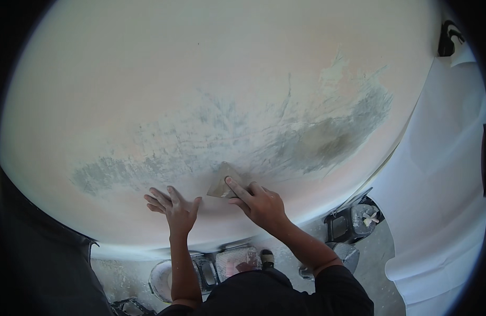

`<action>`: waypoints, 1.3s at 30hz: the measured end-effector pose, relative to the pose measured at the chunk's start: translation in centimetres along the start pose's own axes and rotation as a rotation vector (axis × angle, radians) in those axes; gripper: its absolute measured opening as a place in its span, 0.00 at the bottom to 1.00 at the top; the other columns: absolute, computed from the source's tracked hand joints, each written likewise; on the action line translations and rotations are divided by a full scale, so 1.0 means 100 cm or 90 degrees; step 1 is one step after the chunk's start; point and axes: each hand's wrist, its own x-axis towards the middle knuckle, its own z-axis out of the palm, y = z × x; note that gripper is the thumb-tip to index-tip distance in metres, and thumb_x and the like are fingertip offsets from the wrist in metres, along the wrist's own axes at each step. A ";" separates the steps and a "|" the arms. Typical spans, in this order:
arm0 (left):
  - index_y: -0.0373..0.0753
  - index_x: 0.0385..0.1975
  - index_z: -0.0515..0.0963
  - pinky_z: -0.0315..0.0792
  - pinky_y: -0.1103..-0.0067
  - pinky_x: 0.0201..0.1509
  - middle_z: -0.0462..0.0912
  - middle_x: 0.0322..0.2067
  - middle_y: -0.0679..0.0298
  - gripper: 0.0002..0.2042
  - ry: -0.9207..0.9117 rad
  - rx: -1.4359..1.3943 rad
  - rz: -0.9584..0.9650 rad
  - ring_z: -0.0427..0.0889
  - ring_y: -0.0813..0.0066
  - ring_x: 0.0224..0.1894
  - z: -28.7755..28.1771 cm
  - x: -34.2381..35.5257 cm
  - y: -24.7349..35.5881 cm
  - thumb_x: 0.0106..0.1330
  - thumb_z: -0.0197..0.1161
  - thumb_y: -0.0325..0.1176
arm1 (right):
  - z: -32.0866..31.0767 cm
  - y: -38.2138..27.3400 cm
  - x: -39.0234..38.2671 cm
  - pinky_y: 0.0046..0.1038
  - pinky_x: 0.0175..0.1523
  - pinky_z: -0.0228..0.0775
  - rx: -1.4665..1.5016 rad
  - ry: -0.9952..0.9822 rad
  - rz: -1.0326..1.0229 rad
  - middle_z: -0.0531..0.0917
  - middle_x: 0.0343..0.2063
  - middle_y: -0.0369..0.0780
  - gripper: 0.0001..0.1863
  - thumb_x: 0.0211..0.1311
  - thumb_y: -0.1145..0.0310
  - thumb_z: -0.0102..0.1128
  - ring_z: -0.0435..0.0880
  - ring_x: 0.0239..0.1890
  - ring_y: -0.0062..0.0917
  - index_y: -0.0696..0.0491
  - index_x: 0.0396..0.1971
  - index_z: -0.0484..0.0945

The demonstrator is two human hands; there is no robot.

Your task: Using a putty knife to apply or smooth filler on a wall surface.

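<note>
A large, curved, pale panel [211, 63] with a pinkish tint fills most of the head view. Across its near half runs a rough grey patch [327, 139], streaked and darker toward the right. In my right hand [261, 205] is a flat, grey-beige putty scraper [221, 181], roughly triangular where it shows. My index finger presses on its face, and the scraper lies against the panel at the near edge of the patch. My left hand [177, 210] rests open on the panel, fingers spread, to the left of the scraper; nothing is in it.
White sheeting [433, 174] hangs along the right side. Below the panel's near edge are a dusty black stool [351, 221], a pale round bucket or tub [161, 279], and a dusty floor [375, 268]. Dark cloth [42, 258] covers the lower left.
</note>
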 end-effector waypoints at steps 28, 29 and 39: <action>0.27 0.66 0.53 0.17 0.33 0.58 0.22 0.66 0.26 0.49 -0.103 0.005 0.018 0.12 0.22 0.65 -0.002 -0.002 -0.006 0.56 0.65 0.60 | -0.006 0.028 -0.005 0.31 0.19 0.69 -0.012 0.068 0.031 0.79 0.20 0.42 0.32 0.62 0.51 0.59 0.78 0.16 0.35 0.46 0.65 0.67; 0.27 0.66 0.53 0.17 0.33 0.58 0.22 0.66 0.26 0.49 -0.102 0.007 0.021 0.12 0.22 0.65 0.000 -0.002 -0.006 0.56 0.64 0.61 | -0.014 0.033 -0.004 0.31 0.19 0.69 -0.033 0.092 0.048 0.79 0.20 0.42 0.31 0.63 0.52 0.59 0.78 0.16 0.35 0.46 0.65 0.67; 0.25 0.66 0.49 0.20 0.32 0.59 0.21 0.66 0.27 0.51 -0.050 0.031 0.047 0.14 0.22 0.66 0.004 -0.001 -0.011 0.56 0.63 0.60 | -0.052 0.075 0.015 0.33 0.27 0.73 -0.101 0.037 0.097 0.80 0.25 0.45 0.29 0.66 0.57 0.56 0.80 0.23 0.39 0.48 0.65 0.66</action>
